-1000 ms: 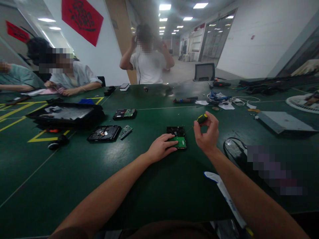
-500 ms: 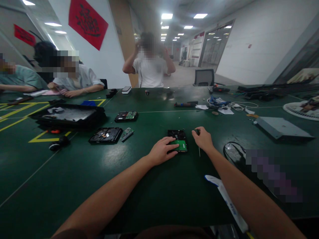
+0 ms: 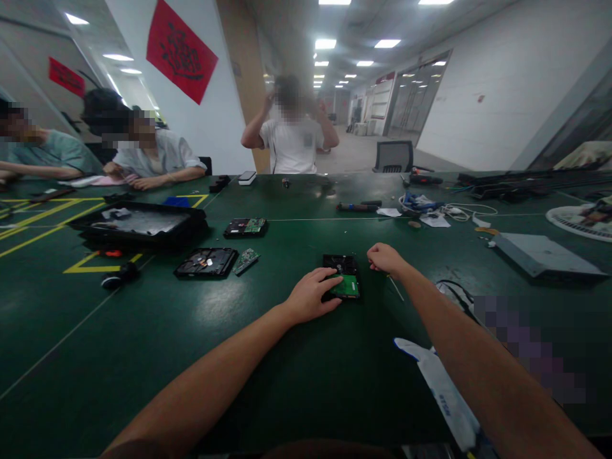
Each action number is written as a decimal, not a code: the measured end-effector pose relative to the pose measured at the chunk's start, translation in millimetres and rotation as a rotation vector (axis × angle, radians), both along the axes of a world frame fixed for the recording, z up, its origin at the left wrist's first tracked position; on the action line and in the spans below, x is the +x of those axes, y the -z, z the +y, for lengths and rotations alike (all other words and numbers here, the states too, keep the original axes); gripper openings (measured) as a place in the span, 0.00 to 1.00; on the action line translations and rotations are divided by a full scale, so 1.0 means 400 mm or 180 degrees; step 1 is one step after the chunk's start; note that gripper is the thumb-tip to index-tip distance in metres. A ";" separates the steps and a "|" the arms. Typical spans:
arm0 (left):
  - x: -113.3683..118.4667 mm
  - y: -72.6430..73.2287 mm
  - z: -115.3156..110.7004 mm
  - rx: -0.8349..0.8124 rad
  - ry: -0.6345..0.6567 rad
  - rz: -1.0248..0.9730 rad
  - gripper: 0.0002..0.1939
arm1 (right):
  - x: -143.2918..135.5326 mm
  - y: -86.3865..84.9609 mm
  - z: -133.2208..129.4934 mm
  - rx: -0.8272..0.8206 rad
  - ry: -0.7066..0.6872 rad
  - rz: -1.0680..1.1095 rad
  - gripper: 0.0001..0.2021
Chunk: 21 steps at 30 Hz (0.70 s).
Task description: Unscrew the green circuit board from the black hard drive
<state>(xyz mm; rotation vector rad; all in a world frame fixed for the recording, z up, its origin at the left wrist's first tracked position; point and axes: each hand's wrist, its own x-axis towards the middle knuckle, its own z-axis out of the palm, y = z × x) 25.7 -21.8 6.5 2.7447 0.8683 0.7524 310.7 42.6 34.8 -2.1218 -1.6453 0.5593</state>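
A black hard drive with a green circuit board (image 3: 350, 286) lies on the green table (image 3: 268, 395). My left hand (image 3: 313, 294) rests on its left side, fingers apart, fingertips on the board. Just right of the drive, my right hand (image 3: 384, 258) is closed, and a thin pale shaft (image 3: 396, 288) sticks out below it toward the lower right. The rest of that tool is hidden in the fingers. Farther left lie an opened drive (image 3: 206, 262), a loose circuit board (image 3: 247, 261) and another drive with its board (image 3: 245, 227).
A black tray (image 3: 138, 223) stands at the left. To the right are a grey metal box (image 3: 549, 255), a cable bundle (image 3: 421, 203) and a white-blue packet (image 3: 440, 389) near my right forearm. A person in white (image 3: 294, 143) sits across the table; two others are at the left.
The thin shaft has swung from nearly upright to slanting down and right as my right hand turned. My left hand stays on the drive. The whole view has shifted slightly.
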 end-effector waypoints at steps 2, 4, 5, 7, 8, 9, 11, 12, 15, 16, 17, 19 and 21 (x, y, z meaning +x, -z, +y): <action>0.001 -0.004 -0.003 -0.0057 -0.0054 0.0012 0.32 | -0.013 0.002 0.017 0.0063 -0.0062 -0.0066 0.07; 0.002 -0.005 -0.004 -0.0114 -0.0112 0.0006 0.34 | -0.024 0.011 0.034 0.0150 -0.0109 -0.0158 0.07; 0.003 -0.006 -0.003 -0.0141 -0.0131 0.0009 0.34 | -0.029 0.017 0.041 0.0189 -0.0137 -0.0208 0.08; 0.005 -0.005 -0.002 -0.0168 -0.0175 -0.0022 0.35 | -0.033 0.028 0.056 0.0262 -0.0257 -0.0296 0.09; 0.005 -0.006 -0.002 -0.0173 -0.0186 -0.0039 0.35 | -0.034 0.032 0.062 0.0286 -0.0322 -0.0331 0.09; 0.006 -0.007 -0.003 -0.0173 -0.0194 -0.0051 0.35 | -0.034 0.036 0.066 0.0304 -0.0373 -0.0366 0.08; 0.008 -0.013 -0.005 -0.0161 -0.0192 -0.0018 0.35 | -0.034 0.042 0.072 0.0322 -0.0448 -0.0428 0.09; 0.008 -0.017 -0.007 -0.0142 -0.0199 0.0025 0.35 | -0.034 0.043 0.074 0.0325 -0.0473 -0.0458 0.09; 0.006 -0.027 -0.013 -0.0045 -0.0231 0.0206 0.34 | -0.036 0.044 0.074 0.0337 -0.0537 -0.0548 0.11; 0.003 -0.029 -0.014 -0.0014 -0.0264 0.0250 0.35 | -0.037 0.044 0.073 0.0348 -0.0553 -0.0585 0.11; -0.001 -0.030 -0.014 0.0011 -0.0318 0.0272 0.35 | -0.040 0.043 0.071 0.0359 -0.0558 -0.0626 0.11; -0.013 -0.029 -0.013 0.0030 -0.0433 0.0270 0.35 | -0.045 0.041 0.068 0.0372 -0.0550 -0.0713 0.11; -0.027 -0.027 -0.012 0.0037 -0.0501 0.0277 0.35 | -0.052 0.038 0.063 0.0367 -0.0562 -0.0791 0.11</action>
